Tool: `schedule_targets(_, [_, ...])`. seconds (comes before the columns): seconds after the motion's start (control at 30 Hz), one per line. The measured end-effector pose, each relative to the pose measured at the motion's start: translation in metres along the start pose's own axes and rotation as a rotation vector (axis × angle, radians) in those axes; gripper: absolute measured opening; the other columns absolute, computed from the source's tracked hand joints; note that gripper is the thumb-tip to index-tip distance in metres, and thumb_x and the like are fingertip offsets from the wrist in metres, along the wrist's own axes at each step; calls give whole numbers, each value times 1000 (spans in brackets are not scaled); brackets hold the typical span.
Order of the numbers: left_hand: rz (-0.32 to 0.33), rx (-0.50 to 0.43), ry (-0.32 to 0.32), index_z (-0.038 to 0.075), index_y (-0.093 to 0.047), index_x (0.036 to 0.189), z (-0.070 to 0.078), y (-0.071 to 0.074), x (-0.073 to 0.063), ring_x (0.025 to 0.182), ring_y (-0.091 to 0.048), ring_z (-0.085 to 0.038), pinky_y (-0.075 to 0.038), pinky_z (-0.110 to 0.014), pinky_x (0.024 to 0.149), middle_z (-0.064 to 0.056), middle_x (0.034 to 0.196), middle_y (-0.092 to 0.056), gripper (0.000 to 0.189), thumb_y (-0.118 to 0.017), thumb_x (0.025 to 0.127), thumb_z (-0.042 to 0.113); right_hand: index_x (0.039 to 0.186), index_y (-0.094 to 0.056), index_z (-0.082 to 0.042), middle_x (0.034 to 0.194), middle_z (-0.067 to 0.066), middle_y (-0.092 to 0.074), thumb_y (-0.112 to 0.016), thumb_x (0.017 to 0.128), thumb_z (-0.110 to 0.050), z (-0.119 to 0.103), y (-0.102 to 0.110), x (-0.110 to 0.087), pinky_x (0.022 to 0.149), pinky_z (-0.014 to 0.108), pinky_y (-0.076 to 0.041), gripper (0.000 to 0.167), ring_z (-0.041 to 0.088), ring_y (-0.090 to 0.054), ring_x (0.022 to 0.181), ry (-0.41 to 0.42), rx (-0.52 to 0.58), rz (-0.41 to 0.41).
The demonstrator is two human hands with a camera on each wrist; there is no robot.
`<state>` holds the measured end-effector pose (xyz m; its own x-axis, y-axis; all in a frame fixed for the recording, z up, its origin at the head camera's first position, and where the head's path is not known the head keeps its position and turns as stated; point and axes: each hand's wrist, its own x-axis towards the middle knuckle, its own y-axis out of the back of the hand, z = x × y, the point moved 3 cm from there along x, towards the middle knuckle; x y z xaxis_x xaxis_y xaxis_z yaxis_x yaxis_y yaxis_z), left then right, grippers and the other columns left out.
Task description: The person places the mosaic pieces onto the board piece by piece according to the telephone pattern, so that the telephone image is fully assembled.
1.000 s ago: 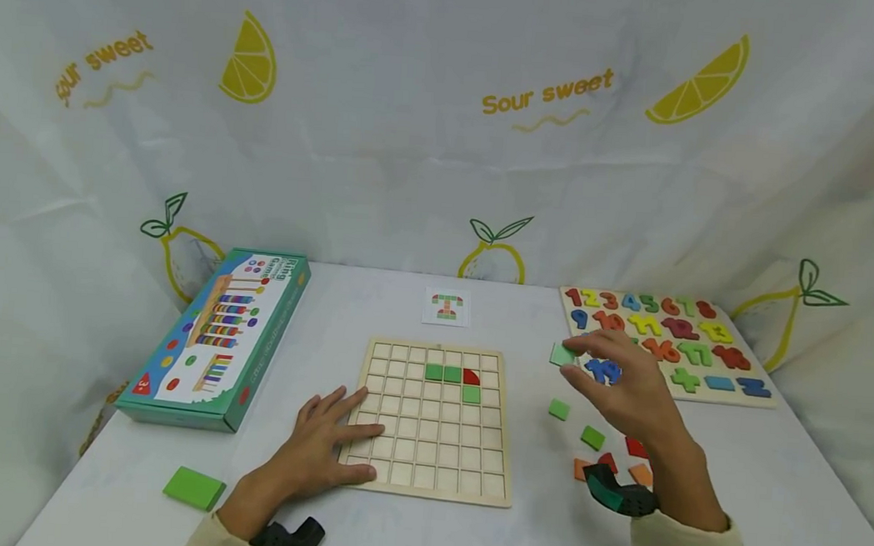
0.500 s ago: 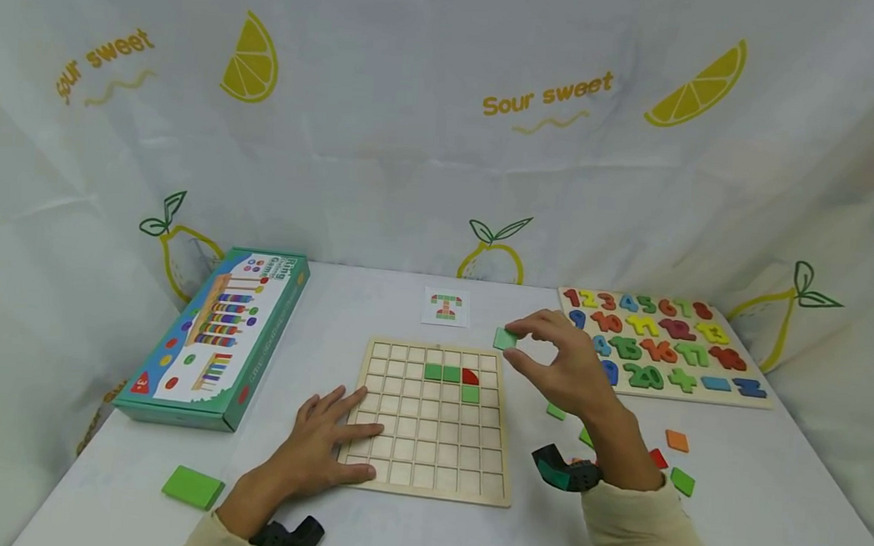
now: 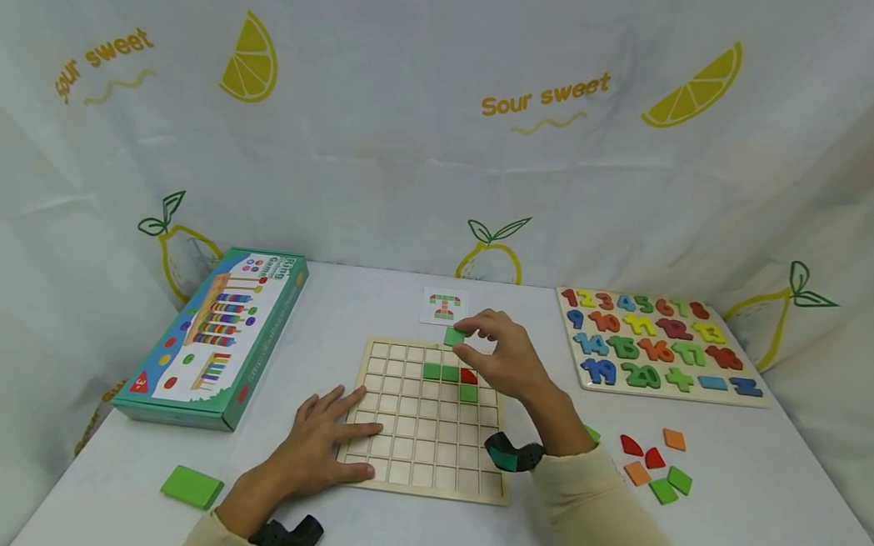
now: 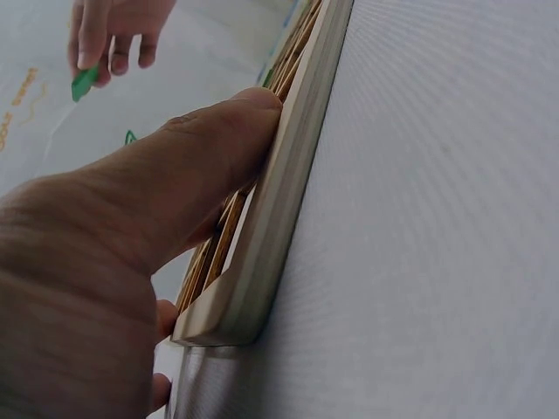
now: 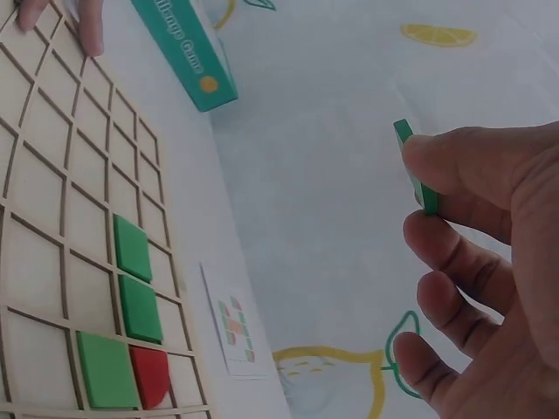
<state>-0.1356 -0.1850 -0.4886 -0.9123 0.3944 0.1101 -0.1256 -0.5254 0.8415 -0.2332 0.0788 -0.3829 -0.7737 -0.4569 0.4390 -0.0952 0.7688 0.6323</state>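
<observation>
A square green tile [image 3: 453, 337] is pinched between the thumb and fingers of my right hand [image 3: 503, 356], held up over the far edge of the wooden grid board [image 3: 426, 452]. The right wrist view shows this tile [image 5: 428, 199] edge-on, clear of the board. Three green tiles, one of them [image 3: 469, 393] below the others, and a red quarter-round tile [image 3: 468, 376] sit in cells in the board's upper right part. My left hand [image 3: 321, 441] rests on the board's left edge with fingers spread; its thumb [image 4: 218, 127] lies on the rim.
A small pattern card [image 3: 445, 306] lies behind the board. Loose green, red and orange tiles [image 3: 663, 491] are scattered to the right, in front of a number puzzle board [image 3: 658, 345]. On the left are a game box [image 3: 215, 335] and a green block [image 3: 192, 487].
My right hand has carried the green tile leftward, from beside the number puzzle to above the grid board's far edge. My left hand has stayed on the board.
</observation>
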Motion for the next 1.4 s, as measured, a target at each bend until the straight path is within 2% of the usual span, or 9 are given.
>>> schedule_targets(0.2, [-1, -2, 2, 26, -69, 124, 0, 1, 0, 141, -15, -40, -5, -63, 106, -9, 153, -32, 60, -73, 75, 60, 110, -69, -4, 99, 3, -63, -71, 88, -9, 12, -26, 7, 81, 46, -46, 23, 31, -54, 96, -62, 34, -42])
schedule_targets(0.33, [-8, 0, 9, 26, -68, 124, 1, 0, 1, 141, -15, -39, -5, -63, 106, -9, 154, -32, 61, -72, 75, 61, 110, -70, -4, 103, 4, -65, -70, 88, -10, 18, -42, 8, 81, 43, -46, 23, 26, -56, 96, -89, 42, -71])
schedule_targets(0.6, [-8, 9, 9, 27, -68, 125, 0, 0, 1, 141, -15, -39, -5, -63, 106, -9, 154, -32, 62, -70, 75, 64, 107, -72, -6, 102, 1, -64, -70, 88, -10, 33, -69, 9, 84, 43, -45, 20, 26, -53, 101, -228, 73, -115])
schedule_targets(0.87, [-5, 16, 3, 26, -68, 124, 0, -1, 0, 141, -16, -40, -6, -64, 105, -10, 153, -32, 61, -70, 76, 63, 105, -73, -6, 98, 3, -63, -73, 87, -13, 41, -83, 10, 80, 41, -45, 20, 25, -52, 94, -220, -18, -170])
schedule_targets(1.13, [-1, 30, -8, 26, -69, 124, 2, 0, 0, 140, -17, -41, -7, -64, 105, -10, 153, -33, 61, -70, 76, 62, 105, -74, -13, 103, 6, -59, -71, 87, -20, 42, -90, 9, 86, 52, -36, 19, 29, -48, 99, -241, -140, -196])
schedule_targets(1.4, [9, 34, -16, 25, -69, 123, 2, 1, 0, 140, -18, -42, -8, -65, 104, -11, 153, -33, 60, -70, 76, 62, 106, -73, -17, 106, 5, -55, -70, 87, -22, 40, -93, 8, 86, 49, -35, 21, 26, -45, 97, -260, -179, -203])
